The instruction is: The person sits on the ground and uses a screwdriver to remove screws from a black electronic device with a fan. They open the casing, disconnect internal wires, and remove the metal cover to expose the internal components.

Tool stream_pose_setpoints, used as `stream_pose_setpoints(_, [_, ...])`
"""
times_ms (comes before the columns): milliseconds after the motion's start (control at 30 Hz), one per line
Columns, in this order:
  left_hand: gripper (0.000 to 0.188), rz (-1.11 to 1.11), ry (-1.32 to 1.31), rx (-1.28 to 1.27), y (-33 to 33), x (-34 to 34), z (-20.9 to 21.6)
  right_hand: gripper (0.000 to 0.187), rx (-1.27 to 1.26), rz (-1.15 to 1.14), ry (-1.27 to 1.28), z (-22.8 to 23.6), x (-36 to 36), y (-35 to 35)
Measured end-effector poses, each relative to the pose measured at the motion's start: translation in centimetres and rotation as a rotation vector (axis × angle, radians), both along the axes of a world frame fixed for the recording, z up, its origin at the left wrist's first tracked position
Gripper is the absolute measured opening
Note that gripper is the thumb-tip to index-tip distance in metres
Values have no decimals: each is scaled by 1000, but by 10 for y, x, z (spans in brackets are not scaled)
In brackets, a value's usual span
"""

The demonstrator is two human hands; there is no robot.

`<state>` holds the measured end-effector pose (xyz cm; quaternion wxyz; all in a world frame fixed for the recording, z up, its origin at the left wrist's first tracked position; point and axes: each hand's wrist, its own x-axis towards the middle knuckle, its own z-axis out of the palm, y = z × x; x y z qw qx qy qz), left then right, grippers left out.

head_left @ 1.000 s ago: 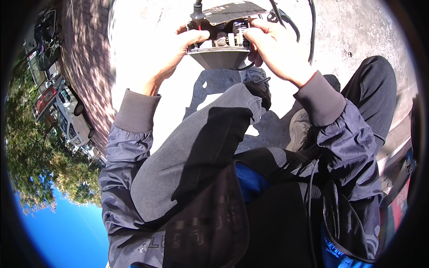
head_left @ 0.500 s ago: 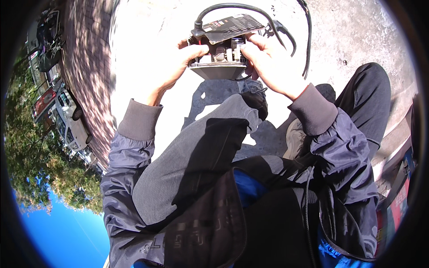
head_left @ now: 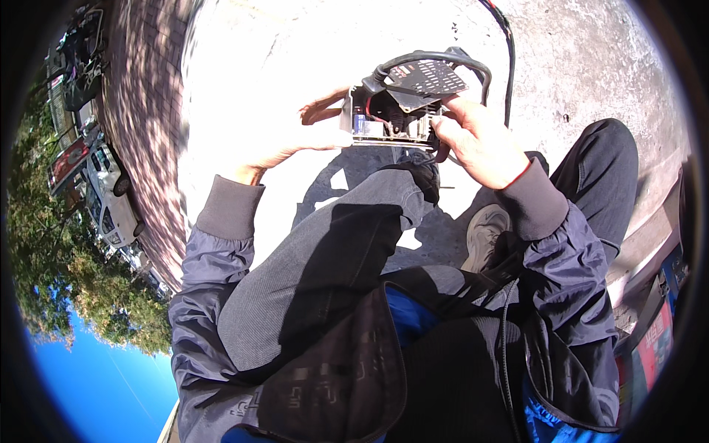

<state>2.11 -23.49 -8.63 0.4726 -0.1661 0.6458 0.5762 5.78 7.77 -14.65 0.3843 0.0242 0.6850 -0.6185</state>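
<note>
An opened electronics box (head_left: 391, 141) is held up in front of me, with its inner parts facing me. Inside it a small blue cylindrical part (head_left: 360, 122) and a red wire (head_left: 375, 114) show at the left. A perforated dark cover plate (head_left: 422, 83) sits tilted at its far side, and a thick black cable (head_left: 425, 55) arches over it. My left hand (head_left: 292, 142) spans the box's left end, thumb at the near corner, fingers at the far one. My right hand (head_left: 484, 144) grips the right end, thumb on the near inside edge; its other fingers are partly hidden.
Below the box are my bent leg (head_left: 317, 258) in grey trousers and a light shoe (head_left: 487, 235) on sunlit concrete. Another dark cable (head_left: 509, 81) runs along the ground at right. Brick paving (head_left: 144, 96), parked cars (head_left: 111, 196) and trees lie at left.
The box has moved right and slightly nearer to me, and turned so more of its inside shows. My left thumb has slid from its inner parts to the near left corner.
</note>
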Motion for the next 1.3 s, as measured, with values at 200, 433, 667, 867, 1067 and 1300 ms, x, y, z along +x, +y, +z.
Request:
stream_pose_setpoints(200, [107, -407, 297, -54, 16, 8, -1, 35, 80, 67, -11, 12, 10, 18])
stream_pose_setpoints(433, [104, -401, 387, -104, 23, 22, -17, 42, -8, 78, 37, 8, 17, 16])
stream_pose_setpoints(667, [101, -336, 366, -59, 18, 27, -21, 37, -72, -48, 173, 1, 23, 11])
stream_pose_setpoints(867, [83, 0, 288, -50, -1, 46, -35, 38, -107, -91, 252, -7, 26, 3])
stream_pose_setpoints(1067, [45, 773, -46, -172, -5, 93, -65, 40, -12, -107, 208, -1, 23, 1])
stream_pose_setpoints(1300, [95, 1016, -459, 443, 23, 91, -50, 33, -72, -216, 155, 24, 2, -16])
